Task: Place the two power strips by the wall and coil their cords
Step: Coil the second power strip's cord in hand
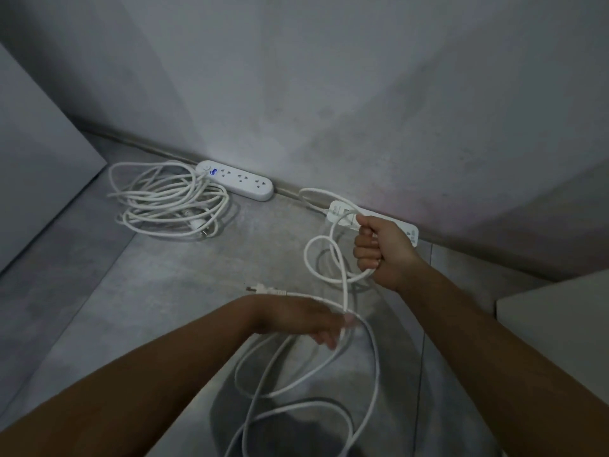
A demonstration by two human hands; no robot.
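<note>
the first power strip (235, 180) lies on the grey floor (164, 275) at the far left. its long side is against the foot of the wall (329, 94), and a small blue light shows near its left end. its bundled cord (168, 199) sits in a loose round heap just left of it and a little nearer, meeting the strip at that left end.

the second power strip (336, 209) lies further right along the foot of the same wall, apart from the first. its middle is hidden behind the right hand (384, 249). that hand is clenched around a few turns of the loose cord (305, 255), and small loops hang out to its left, above the floor. from those loops the cord drops toward the near side and passes the fingertips of the left hand (296, 319). it then spreads in wide, untidy loops over the floor near the person.

the left hand reaches in from the near left, palm down, and it is blurred. the cord touches its fingertips, but whether they pinch it cannot be told. the plug (260, 289) at the cord's end shows just beyond the left wrist, its prongs pointing left.

a pale panel (39, 179) stands at the left edge, and a white block (557, 311) sits at the right edge.
</note>
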